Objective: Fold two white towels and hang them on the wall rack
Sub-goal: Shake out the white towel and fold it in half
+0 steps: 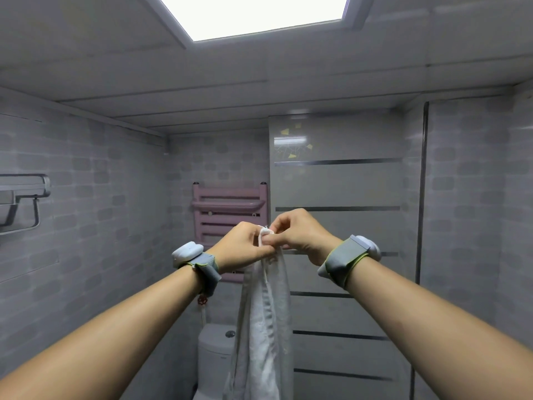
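Observation:
A white towel hangs straight down in front of me, bunched into a long narrow drape. My left hand and my right hand are raised side by side, both pinching the towel's top corners together. A pink wall rack with horizontal bars is mounted on the far wall, just behind and left of my hands. A grey metal towel rack juts from the left wall at the frame's edge. No second towel is in view.
A white toilet stands below the pink rack, partly hidden by the towel. Grey tiled walls close in on the left and right. A glossy grey panel with dark horizontal stripes fills the wall right of the pink rack.

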